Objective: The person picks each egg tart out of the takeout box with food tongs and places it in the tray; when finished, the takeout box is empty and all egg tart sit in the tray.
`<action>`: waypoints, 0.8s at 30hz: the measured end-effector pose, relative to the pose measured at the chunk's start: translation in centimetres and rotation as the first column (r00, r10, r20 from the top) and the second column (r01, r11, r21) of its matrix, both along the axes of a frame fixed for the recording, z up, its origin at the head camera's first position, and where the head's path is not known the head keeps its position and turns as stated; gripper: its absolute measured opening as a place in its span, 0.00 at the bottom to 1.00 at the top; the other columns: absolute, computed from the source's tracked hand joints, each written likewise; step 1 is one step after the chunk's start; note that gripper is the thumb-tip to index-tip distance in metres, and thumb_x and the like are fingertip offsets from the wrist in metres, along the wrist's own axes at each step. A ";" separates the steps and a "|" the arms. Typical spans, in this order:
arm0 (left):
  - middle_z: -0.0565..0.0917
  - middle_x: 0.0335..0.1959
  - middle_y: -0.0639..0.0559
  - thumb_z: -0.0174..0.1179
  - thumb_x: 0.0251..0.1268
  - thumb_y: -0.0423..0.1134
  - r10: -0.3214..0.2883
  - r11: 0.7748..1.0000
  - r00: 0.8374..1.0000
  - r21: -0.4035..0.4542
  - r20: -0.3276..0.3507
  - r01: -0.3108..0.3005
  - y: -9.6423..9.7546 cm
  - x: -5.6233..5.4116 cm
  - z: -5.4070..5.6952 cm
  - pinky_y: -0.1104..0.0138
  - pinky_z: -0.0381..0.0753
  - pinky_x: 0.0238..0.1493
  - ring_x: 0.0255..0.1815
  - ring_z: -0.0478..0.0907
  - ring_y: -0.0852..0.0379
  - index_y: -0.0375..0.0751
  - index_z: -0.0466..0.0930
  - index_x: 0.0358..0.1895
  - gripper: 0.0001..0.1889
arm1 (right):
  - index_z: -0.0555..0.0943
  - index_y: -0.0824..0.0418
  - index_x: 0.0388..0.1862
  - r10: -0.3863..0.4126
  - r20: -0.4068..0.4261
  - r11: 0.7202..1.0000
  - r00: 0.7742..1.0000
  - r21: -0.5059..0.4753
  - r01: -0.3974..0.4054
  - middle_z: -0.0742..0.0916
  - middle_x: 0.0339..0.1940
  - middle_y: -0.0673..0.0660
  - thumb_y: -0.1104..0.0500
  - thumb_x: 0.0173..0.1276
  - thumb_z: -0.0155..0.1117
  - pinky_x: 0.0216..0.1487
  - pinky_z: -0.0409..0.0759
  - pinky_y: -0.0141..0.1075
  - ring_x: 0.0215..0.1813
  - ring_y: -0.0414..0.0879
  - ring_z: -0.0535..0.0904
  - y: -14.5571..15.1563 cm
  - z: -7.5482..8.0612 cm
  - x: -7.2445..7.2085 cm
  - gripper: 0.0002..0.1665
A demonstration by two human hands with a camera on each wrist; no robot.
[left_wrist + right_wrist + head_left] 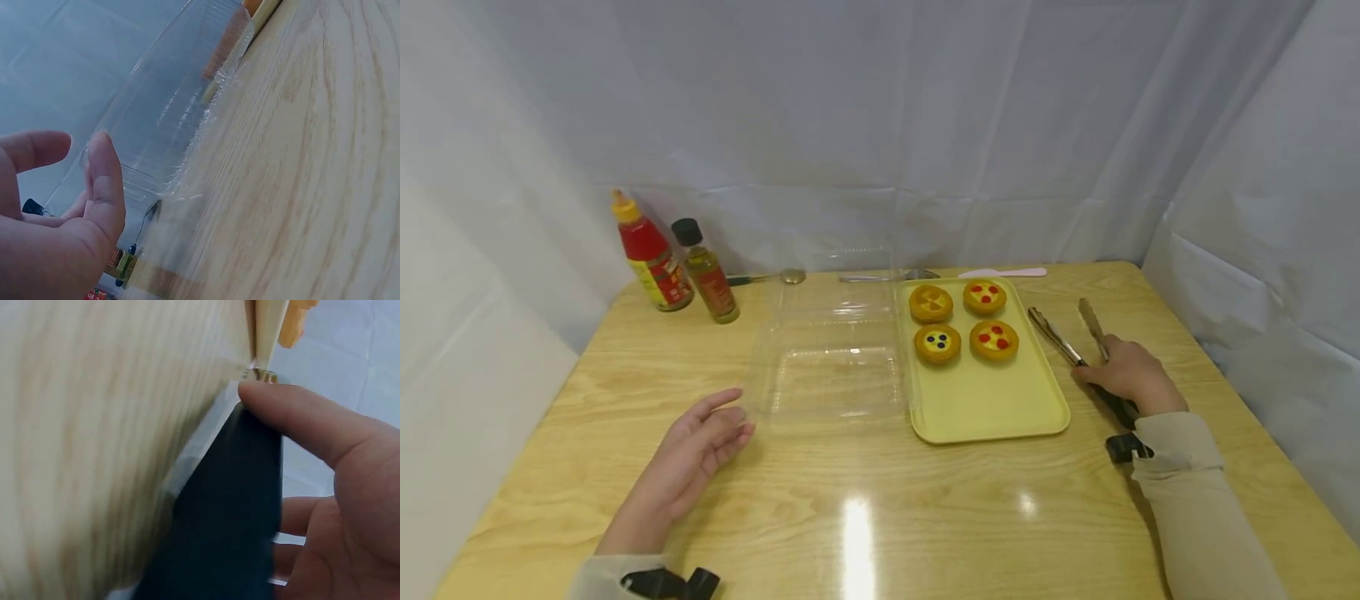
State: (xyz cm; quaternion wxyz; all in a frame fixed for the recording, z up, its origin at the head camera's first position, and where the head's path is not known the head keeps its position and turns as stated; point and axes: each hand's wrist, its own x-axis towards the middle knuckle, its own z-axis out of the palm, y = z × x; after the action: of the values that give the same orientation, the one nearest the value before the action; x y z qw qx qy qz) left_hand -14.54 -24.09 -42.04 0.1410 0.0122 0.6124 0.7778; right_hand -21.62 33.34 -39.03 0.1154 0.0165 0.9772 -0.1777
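Observation:
My right hand (1129, 377) grips a pair of metal tongs (1057, 335) with dark handles, lying spread on the table right of the yellow tray. In the right wrist view the thumb presses along one dark handle (219, 506); the other fingers are partly hidden behind it. My left hand (700, 450) is held with loosely bent, empty fingers at the near left corner of a clear plastic clamshell box (835, 385), its lid raised at the back. On the yellow tray (988, 408) sit two red-dotted tarts (994, 341), a blue-dotted tart (937, 343) and an orange-topped tart (931, 304).
A red sauce bottle (655, 265) with a yellow cap and a dark-capped oil bottle (712, 283) stand at the back left. Along the back edge lie a spoon (792, 276), another metal utensil (921, 274) and a pink knife (1004, 272). White curtains surround the table.

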 end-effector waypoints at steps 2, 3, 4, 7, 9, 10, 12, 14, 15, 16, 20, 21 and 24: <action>0.78 0.46 0.51 0.52 0.77 0.35 -0.006 1.000 1.000 -0.006 -0.002 0.006 0.0 0.0 0.0 0.68 0.82 0.54 0.47 0.81 0.59 0.32 0.49 0.74 0.30 | 0.55 0.86 0.68 0.001 0.007 1.000 1.000 -0.006 -0.001 0.69 0.61 0.86 0.42 0.69 0.62 0.53 0.75 0.67 0.57 0.78 0.69 0.1 0.0 -0.1 0.54; 0.78 0.47 0.52 0.52 0.77 0.35 -0.011 1.000 1.000 -0.009 -0.003 0.011 0.0 0.0 0.1 0.68 0.82 0.54 0.47 0.81 0.59 0.32 0.49 0.74 0.31 | 0.55 0.86 0.68 0.001 0.010 1.000 1.000 -0.008 0.000 0.69 0.61 0.86 0.41 0.69 0.63 0.52 0.75 0.67 0.57 0.78 0.69 0.1 0.0 -0.2 0.55; 0.79 0.47 0.52 0.52 0.77 0.36 -0.015 1.000 1.000 -0.013 -0.002 0.015 -0.1 0.1 0.1 0.68 0.82 0.54 0.47 0.81 0.59 0.33 0.49 0.74 0.31 | 0.55 0.86 0.68 0.002 0.013 1.000 1.000 -0.008 -0.002 0.69 0.61 0.86 0.40 0.68 0.63 0.53 0.75 0.66 0.57 0.78 0.69 0.1 0.0 -0.3 0.55; 0.79 0.47 0.51 0.52 0.77 0.36 -0.019 0.999 1.000 -0.031 -0.003 0.019 -0.1 0.3 0.2 0.68 0.82 0.54 0.48 0.81 0.58 0.33 0.48 0.74 0.31 | 0.55 0.85 0.69 0.011 0.017 1.000 1.000 0.000 -0.011 0.69 0.61 0.86 0.37 0.68 0.62 0.53 0.74 0.67 0.58 0.79 0.68 0.2 -0.1 -0.4 0.58; 0.78 0.49 0.50 0.52 0.77 0.37 -0.022 0.999 1.000 -0.047 -0.005 0.022 0.0 0.5 0.3 0.69 0.82 0.53 0.48 0.81 0.58 0.32 0.48 0.74 0.31 | 0.52 0.85 0.70 0.015 0.006 1.000 1.000 0.015 -0.015 0.67 0.62 0.87 0.34 0.69 0.59 0.55 0.71 0.70 0.59 0.81 0.65 0.1 0.0 -0.5 0.60; 0.78 0.49 0.49 0.52 0.77 0.37 -0.023 0.998 1.000 -0.051 -0.010 0.022 0.0 0.6 0.3 0.69 0.83 0.53 0.48 0.81 0.58 0.31 0.47 0.74 0.31 | 0.51 0.85 0.70 0.016 -0.004 1.000 1.000 0.025 -0.016 0.65 0.62 0.88 0.33 0.70 0.56 0.56 0.69 0.71 0.60 0.82 0.63 0.1 0.0 -0.5 0.61; 0.77 0.50 0.47 0.52 0.77 0.37 -0.024 0.997 1.000 -0.067 -0.014 0.023 0.0 0.6 0.4 0.69 0.83 0.52 0.49 0.81 0.57 0.31 0.47 0.74 0.32 | 0.49 0.85 0.71 0.010 -0.035 0.999 0.999 0.043 -0.009 0.62 0.62 0.89 0.29 0.71 0.49 0.57 0.65 0.74 0.60 0.85 0.59 0.0 0.2 -0.4 0.62; 0.77 0.52 0.47 0.52 0.78 0.37 -0.026 0.996 1.000 -0.084 -0.012 0.025 0.1 0.7 0.6 0.69 0.83 0.52 0.49 0.81 0.56 0.31 0.47 0.74 0.32 | 0.46 0.83 0.73 -0.007 -0.074 0.999 0.997 0.043 0.010 0.58 0.64 0.89 0.27 0.72 0.43 0.58 0.60 0.76 0.61 0.88 0.54 -0.2 0.4 -0.4 0.62; 0.76 0.53 0.46 0.51 0.78 0.38 -0.025 0.995 1.000 -0.097 -0.008 0.025 0.1 0.8 0.7 0.68 0.83 0.52 0.50 0.81 0.56 0.31 0.47 0.74 0.32 | 0.46 0.82 0.74 -0.014 -0.097 0.999 0.995 0.039 0.018 0.58 0.65 0.89 0.27 0.72 0.40 0.58 0.59 0.77 0.61 0.88 0.53 -0.3 0.6 -0.3 0.62; 0.76 0.54 0.45 0.51 0.78 0.38 -0.030 0.993 1.000 -0.111 -0.006 0.029 0.0 0.8 0.7 0.68 0.83 0.53 0.50 0.80 0.56 0.31 0.46 0.74 0.32 | 0.46 0.80 0.74 -0.020 -0.127 0.999 0.992 0.036 0.024 0.58 0.65 0.88 0.26 0.73 0.38 0.58 0.59 0.77 0.61 0.88 0.53 -0.5 0.8 -0.3 0.61; 0.67 0.64 0.37 0.49 0.80 0.45 -0.033 0.968 0.999 -0.250 -0.018 0.027 -0.1 0.8 1.4 0.67 0.81 0.56 0.58 0.76 0.52 0.32 0.45 0.76 0.33 | 0.50 0.76 0.76 -0.016 -0.271 1.000 0.963 -0.023 0.010 0.60 0.68 0.84 0.29 0.75 0.37 0.59 0.57 0.77 0.64 0.84 0.53 -1.7 1.8 0.2 0.55; 0.64 0.66 0.36 0.48 0.80 0.47 -0.033 0.956 0.999 -0.293 -0.033 0.021 -0.2 0.8 1.6 0.68 0.80 0.57 0.61 0.74 0.50 0.32 0.45 0.76 0.34 | 0.52 0.76 0.75 -0.008 -0.314 0.999 0.949 -0.043 -0.006 0.61 0.68 0.83 0.31 0.77 0.38 0.59 0.58 0.76 0.65 0.83 0.55 -2.1 2.1 0.3 0.52; 0.60 0.68 0.35 0.47 0.79 0.52 -0.030 0.906 0.995 -0.423 -0.098 -0.014 -0.2 0.5 2.7 0.71 0.78 0.57 0.67 0.65 0.44 0.34 0.47 0.76 0.36 | 0.57 0.75 0.75 0.024 -0.422 0.990 0.907 -0.117 -0.081 0.64 0.68 0.80 0.38 0.80 0.40 0.64 0.57 0.72 0.67 0.78 0.57 -3.3 2.9 0.6 0.45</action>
State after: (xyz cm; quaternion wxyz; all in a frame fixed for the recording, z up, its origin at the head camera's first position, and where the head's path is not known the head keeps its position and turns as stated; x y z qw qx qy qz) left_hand -14.00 -24.26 -39.35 0.1120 0.0236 0.7727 0.6244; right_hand -20.97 30.00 -36.12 -0.0914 -0.0559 0.9653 -0.2381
